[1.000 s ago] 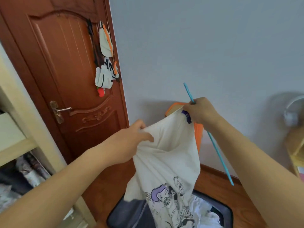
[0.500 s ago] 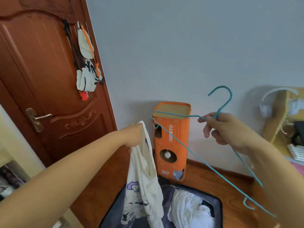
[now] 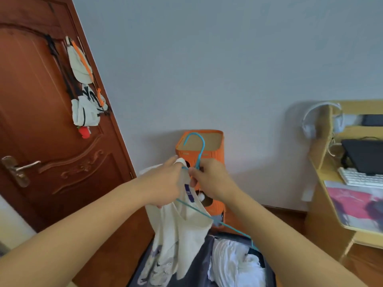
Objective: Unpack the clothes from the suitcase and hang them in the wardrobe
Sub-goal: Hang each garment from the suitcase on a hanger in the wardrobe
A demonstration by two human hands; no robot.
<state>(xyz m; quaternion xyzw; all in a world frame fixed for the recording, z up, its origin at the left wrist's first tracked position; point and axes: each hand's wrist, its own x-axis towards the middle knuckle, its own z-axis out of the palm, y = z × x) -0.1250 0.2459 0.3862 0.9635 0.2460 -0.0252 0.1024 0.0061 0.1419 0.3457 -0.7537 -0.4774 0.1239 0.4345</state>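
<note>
A cream T-shirt (image 3: 182,228) with a dark print hangs from my left hand (image 3: 165,183), which grips it at the collar. My right hand (image 3: 209,179) holds a thin blue wire hanger (image 3: 199,150) just below its hook. One hanger arm runs down to the right, partly inside the shirt's neck opening. Both hands are close together, in front of an orange box. Below them lies the open dark suitcase (image 3: 199,266) with white clothes (image 3: 234,264) in it.
A brown wooden door (image 3: 41,141) with bags hung on it stands at the left. An orange cardboard box (image 3: 207,146) stands against the grey wall. At the right is a wooden desk (image 3: 335,214) with a keyboard, a laptop and white headphones. A pale wardrobe edge (image 3: 10,220) shows at far left.
My right hand has brought the hanger left, up to the shirt's collar, where it meets my left hand. The view has swung to the right.
</note>
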